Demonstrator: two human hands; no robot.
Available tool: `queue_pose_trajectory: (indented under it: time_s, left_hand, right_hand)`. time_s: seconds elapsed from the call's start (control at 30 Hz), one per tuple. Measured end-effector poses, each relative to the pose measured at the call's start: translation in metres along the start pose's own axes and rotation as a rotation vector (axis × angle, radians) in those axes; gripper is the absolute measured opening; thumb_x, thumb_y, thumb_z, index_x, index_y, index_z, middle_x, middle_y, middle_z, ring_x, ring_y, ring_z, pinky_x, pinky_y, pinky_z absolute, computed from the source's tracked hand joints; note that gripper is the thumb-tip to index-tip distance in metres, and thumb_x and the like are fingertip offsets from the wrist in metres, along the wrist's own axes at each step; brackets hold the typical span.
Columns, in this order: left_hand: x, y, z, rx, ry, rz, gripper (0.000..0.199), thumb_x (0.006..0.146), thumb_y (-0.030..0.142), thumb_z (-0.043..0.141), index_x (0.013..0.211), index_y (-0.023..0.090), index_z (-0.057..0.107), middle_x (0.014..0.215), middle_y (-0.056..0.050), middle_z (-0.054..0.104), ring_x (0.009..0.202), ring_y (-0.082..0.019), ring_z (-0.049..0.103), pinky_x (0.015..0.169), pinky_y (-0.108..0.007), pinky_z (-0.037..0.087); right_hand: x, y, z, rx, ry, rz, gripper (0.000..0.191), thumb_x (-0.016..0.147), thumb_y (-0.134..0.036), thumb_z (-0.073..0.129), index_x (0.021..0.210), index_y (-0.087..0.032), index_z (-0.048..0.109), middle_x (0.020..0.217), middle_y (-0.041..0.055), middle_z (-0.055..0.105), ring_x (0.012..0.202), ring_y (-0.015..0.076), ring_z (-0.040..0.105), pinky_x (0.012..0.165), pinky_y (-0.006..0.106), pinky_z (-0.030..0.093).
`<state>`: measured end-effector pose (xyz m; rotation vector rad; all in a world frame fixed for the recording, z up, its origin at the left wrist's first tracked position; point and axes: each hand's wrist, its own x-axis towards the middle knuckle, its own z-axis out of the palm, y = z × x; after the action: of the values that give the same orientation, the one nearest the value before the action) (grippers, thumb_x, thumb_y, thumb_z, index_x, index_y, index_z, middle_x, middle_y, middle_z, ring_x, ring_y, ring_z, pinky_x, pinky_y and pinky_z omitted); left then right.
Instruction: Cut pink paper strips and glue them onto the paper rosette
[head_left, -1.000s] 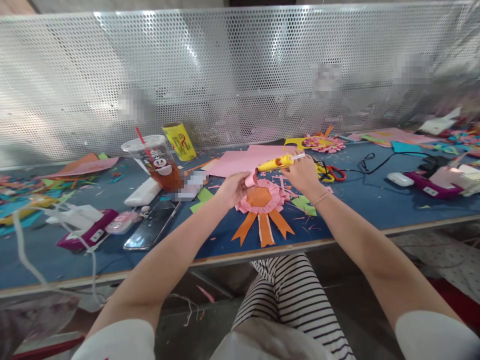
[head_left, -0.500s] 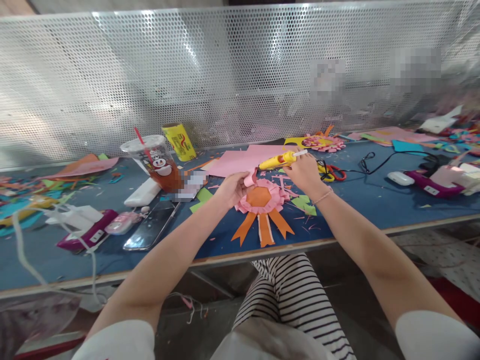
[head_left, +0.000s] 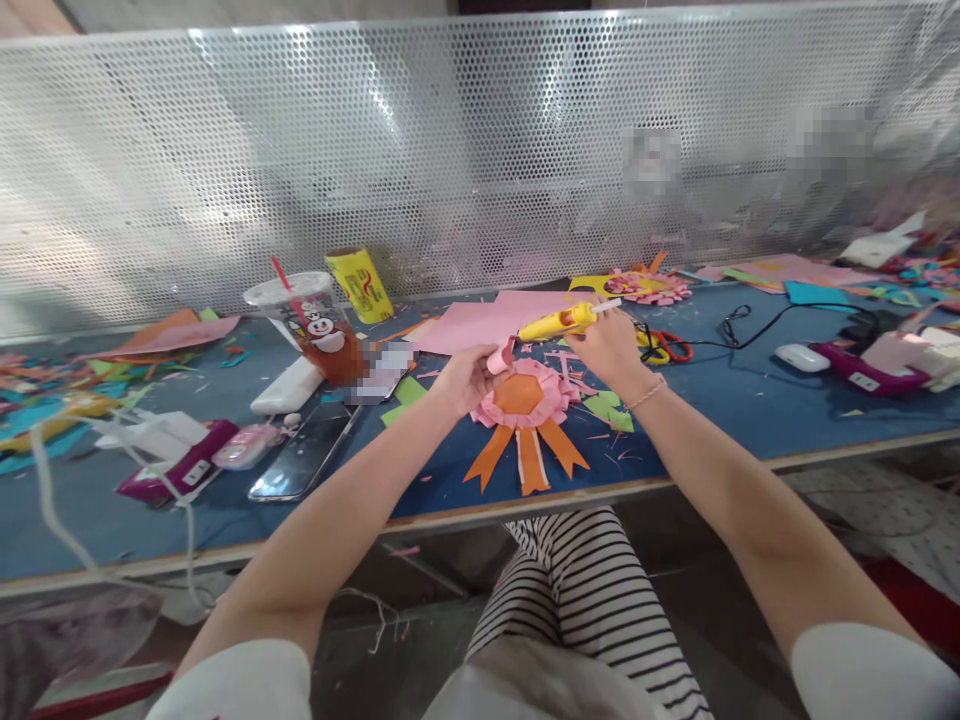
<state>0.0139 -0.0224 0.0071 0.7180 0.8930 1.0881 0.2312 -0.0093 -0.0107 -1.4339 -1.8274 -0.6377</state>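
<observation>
Left hand [head_left: 465,380]'s pinching a pink loop [head_left: 499,358]; right hand [head_left: 606,347]'s gripping the glue gun [head_left: 556,323], super close; one slip could mean burns or drips on the near rosette [head_left: 519,393].

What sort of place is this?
Likely a craft workspace: a blue table bears coloured paper scraps and a round pink-and-orange paper rosette, and the right hand holds a yellow plastic glue gun.

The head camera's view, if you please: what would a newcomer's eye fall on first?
Probably the pink-and-orange paper rosette with orange tails, near the front of the blue table. Just above, the left hand holds a curled pink paper strip, facing a yellow plastic glue gun in the right hand.
</observation>
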Motion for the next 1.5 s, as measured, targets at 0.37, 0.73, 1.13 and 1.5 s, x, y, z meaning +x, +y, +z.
queue_pose_trajectory:
  time_s: [0.37, 0.73, 1.13, 1.5]
  left_hand:
    - [0.005, -0.011, -0.006, 0.235, -0.089, 0.209, 0.013, 0.061, 0.015, 0.066, 0.063, 0.013, 0.054, 0.053, 0.002, 0.054, 0.049, -0.008, 0.054, 0.053, -0.021, 0.05]
    - [0.011, -0.019, -0.014, 0.928, -0.127, 0.669, 0.015, 0.068, 0.028, 0.061, 0.062, 0.016, 0.054, 0.056, 0.004, 0.051, 0.054, -0.008, 0.046, 0.053, -0.02, 0.036]
    - [0.006, -0.018, -0.011, 1.055, -0.077, 0.737, 0.015, 0.07, 0.028, 0.059, 0.061, 0.018, 0.053, 0.057, 0.003, 0.052, 0.057, -0.01, 0.048, 0.057, -0.022, 0.036]
    - [0.006, -0.015, -0.011, 1.03, -0.046, 0.741, 0.014, 0.068, 0.027, 0.06, 0.06, 0.018, 0.054, 0.059, 0.002, 0.055, 0.059, -0.01, 0.049, 0.058, -0.021, 0.037]
  right_hand:
    - [0.001, 0.006, 0.001, 0.095, 0.061, 0.101, 0.033, 0.076, -0.03, 0.053, 0.103, -0.011, 0.055, 0.101, 0.0169, 0.059, 0.097, 0.0303, 0.054, 0.08, 0.043, 0.045]
    - [0.003, 0.008, 0.002, 0.077, 0.101, 0.116, 0.025, 0.073, -0.022, 0.05, 0.096, -0.012, 0.057, 0.096, 0.0146, 0.059, 0.093, 0.0284, 0.053, 0.079, 0.042, 0.046]
    - [0.004, 0.009, 0.003, 0.095, -0.016, 0.076, 0.03, 0.074, -0.014, 0.045, 0.102, -0.011, 0.055, 0.098, 0.0146, 0.055, 0.096, 0.0273, 0.05, 0.083, 0.042, 0.044]
    - [0.004, 0.012, 0.003, 0.106, -0.005, 0.115, 0.032, 0.073, -0.014, 0.046, 0.103, -0.01, 0.056, 0.097, 0.015, 0.055, 0.094, 0.0282, 0.051, 0.079, 0.042, 0.046]
